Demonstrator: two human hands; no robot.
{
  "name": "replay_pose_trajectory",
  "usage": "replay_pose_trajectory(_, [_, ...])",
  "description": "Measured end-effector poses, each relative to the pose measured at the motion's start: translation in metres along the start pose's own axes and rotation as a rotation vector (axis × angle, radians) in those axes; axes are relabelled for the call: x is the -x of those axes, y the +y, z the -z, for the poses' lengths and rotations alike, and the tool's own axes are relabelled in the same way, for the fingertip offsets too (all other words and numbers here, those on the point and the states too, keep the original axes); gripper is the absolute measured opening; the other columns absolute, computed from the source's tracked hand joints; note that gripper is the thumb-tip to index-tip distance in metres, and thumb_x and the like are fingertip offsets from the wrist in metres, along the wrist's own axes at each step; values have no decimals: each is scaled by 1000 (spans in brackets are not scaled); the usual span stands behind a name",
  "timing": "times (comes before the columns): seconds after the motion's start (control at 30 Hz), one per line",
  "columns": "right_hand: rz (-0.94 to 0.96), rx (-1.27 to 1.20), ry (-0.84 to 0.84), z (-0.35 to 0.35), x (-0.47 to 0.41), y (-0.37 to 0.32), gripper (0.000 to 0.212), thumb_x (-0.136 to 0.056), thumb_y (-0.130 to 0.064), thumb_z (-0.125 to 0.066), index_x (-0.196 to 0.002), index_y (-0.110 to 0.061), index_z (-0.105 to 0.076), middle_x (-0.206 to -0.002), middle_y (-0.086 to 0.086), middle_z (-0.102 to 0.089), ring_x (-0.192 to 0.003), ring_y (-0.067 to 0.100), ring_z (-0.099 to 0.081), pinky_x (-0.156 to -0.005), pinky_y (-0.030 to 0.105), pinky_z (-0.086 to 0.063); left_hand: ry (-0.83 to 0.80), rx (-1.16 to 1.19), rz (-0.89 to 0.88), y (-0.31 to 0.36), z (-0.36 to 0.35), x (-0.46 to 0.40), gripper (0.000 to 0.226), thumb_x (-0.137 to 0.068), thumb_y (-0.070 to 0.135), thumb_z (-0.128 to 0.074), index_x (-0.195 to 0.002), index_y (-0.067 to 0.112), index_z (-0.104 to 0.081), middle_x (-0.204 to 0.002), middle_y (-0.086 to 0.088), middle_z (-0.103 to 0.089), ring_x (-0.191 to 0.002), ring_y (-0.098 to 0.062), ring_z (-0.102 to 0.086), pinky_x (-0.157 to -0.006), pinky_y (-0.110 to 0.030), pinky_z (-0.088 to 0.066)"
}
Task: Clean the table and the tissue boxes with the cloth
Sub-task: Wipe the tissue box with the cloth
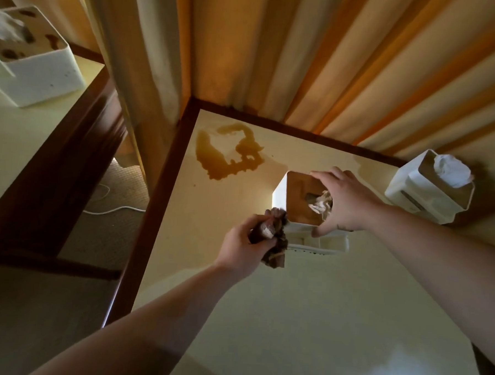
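Note:
My left hand [244, 244] grips a bunched, brown-stained cloth [275, 234] against the front left corner of a white tissue box [297, 198] with a brown top and a tissue poking out. My right hand [346, 201] holds that box from above, fingers over the far edge and thumb at the near edge. The box stands on the cream table [262, 317]. A brown liquid stain [228, 154] spreads over the table's far left corner. A second white tissue box [429, 191] stands at the right. A third box [38, 61], its top blotched brown, sits on the neighbouring table at the left.
Striped yellow curtains [333, 54] hang right behind the table's dark wooden rim [160, 182]. A gap between the two tables shows carpet and a white cable [113, 209]. A white flat object [323, 245] lies under the held box.

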State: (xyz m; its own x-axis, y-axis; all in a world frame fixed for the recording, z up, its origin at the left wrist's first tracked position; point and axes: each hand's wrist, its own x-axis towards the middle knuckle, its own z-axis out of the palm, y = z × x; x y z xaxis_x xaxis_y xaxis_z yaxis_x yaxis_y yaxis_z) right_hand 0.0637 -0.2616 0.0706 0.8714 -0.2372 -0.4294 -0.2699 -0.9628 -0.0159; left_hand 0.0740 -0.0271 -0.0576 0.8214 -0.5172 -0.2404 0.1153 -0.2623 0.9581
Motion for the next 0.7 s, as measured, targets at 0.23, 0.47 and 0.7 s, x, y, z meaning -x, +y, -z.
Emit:
replay_pose_trajectory(0.23, [-12,-25,-15,-1,1,0,150,-36,-70,-95,-161,-38,-19,-149,-10,-30,-137,20,-32,-103,45,-50,22,22,-28,39,6,-60,39,-93,18,-68,-123,42,-68,-102,20,-71,-93,7,-64,-66,-4,-46])
replay_pose_trajectory(0.47, [-30,-39,-16,-2,0,-1,150,-34,-69,-96,-159,-38,-21,-144,-10,-32,-134,21,-34,-100,47,-51,-12,48,26,49,8,-85,32,-97,21,-63,-121,43,-64,-104,15,-71,-96,-7,-66,-81,-30,-55])
replay_pose_trajectory(0.7, [-21,-16,3,-6,0,1,146,-36,-70,-92,-159,-37,-20,-142,-8,-32,-133,23,-34,-97,47,-51,-10,18,48,21,2,-24,38,-91,20,-68,-119,45,-63,-101,21,-68,-93,-1,-64,-71,-16,-49])
